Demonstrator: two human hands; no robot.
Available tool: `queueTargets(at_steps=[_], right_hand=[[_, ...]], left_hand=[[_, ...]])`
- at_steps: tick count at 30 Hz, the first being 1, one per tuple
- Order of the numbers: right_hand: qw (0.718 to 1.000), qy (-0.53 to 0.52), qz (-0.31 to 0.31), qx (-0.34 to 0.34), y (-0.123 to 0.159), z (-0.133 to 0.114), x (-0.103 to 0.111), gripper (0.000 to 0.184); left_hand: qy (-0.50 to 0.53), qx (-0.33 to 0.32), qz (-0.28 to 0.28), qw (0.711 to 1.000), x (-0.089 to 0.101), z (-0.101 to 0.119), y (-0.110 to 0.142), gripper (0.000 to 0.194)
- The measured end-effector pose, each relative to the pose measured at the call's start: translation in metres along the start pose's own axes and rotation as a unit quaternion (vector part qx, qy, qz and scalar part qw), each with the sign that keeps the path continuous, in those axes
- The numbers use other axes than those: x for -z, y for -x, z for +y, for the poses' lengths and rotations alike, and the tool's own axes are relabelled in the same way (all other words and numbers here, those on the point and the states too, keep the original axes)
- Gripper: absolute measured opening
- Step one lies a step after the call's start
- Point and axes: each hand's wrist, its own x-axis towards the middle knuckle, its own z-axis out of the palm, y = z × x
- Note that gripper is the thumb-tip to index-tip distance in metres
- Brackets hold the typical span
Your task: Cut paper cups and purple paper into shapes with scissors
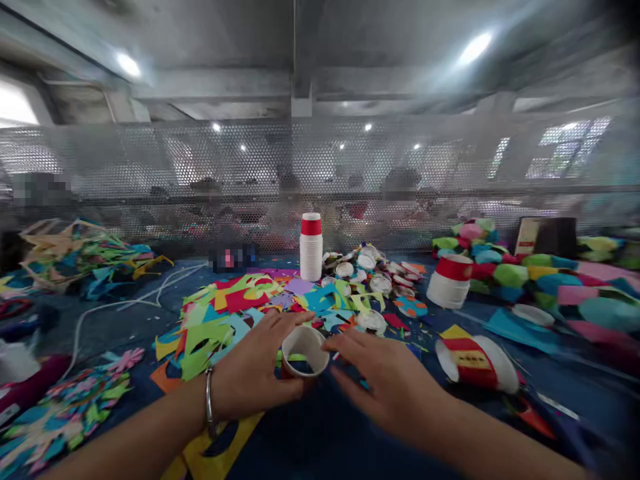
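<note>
A white paper cup (pixel 306 350) stands in front of me with its mouth turned toward me. Green and dark blue show inside it; I cannot tell whether these are its contents or the table seen through it. My left hand (pixel 255 360), with a silver bangle at the wrist, curves around the cup's left side, thumb in front and fingers behind. On the other side, my right hand (pixel 383 373) has its fingers stretched out and thumb apart, fingertips at or close to the rim. Colored paper scraps (pixel 225 327) lie just beyond both hands.
A tall stack of paper cups (pixel 311 250) stands ahead, beside a heap of round pieces (pixel 370 267). To the right are a short cup stack (pixel 449 283), a tipped red-banded cup (pixel 477 363) and piled colored paper (pixel 550 280). Flower-like cutouts (pixel 65 417) lie left, near a white cable (pixel 120 305).
</note>
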Motion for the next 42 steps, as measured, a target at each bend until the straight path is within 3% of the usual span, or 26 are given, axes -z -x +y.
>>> queueTargets(at_steps=[5, 7, 11, 20, 28, 38, 42], right_hand=[[0.986, 0.111, 0.001, -0.127, -0.007, 0.051, 0.021, 0.020], [0.971, 0.166, -0.032, -0.168, -0.007, 0.072, 0.022, 0.015], [0.966, 0.192, -0.058, -0.166, -0.005, 0.098, 0.015, 0.013], [0.970, 0.194, -0.052, -0.138, -0.009, 0.108, 0.003, 0.014], [0.974, 0.194, -0.028, -0.112, -0.004, 0.101, 0.021, 0.012], [0.950, 0.312, 0.005, 0.025, 0.004, 0.108, 0.034, 0.017], [0.978, 0.201, 0.052, 0.002, -0.006, 0.120, 0.044, 0.017]], left_hand=[[0.031, 0.044, 0.001, 0.999, 0.011, 0.000, -0.001, 0.068], [0.046, 0.056, 0.008, 0.997, 0.013, 0.001, -0.002, 0.066], [0.043, 0.048, 0.015, 0.998, 0.012, -0.001, -0.003, 0.065], [0.034, 0.025, 0.012, 0.999, 0.005, -0.008, -0.002, 0.066], [0.029, 0.027, -0.005, 0.999, 0.004, -0.009, -0.001, 0.070], [0.006, 0.009, -0.014, 1.000, 0.004, -0.011, -0.001, 0.075], [0.012, -0.003, -0.001, 1.000, 0.005, -0.010, -0.002, 0.074]])
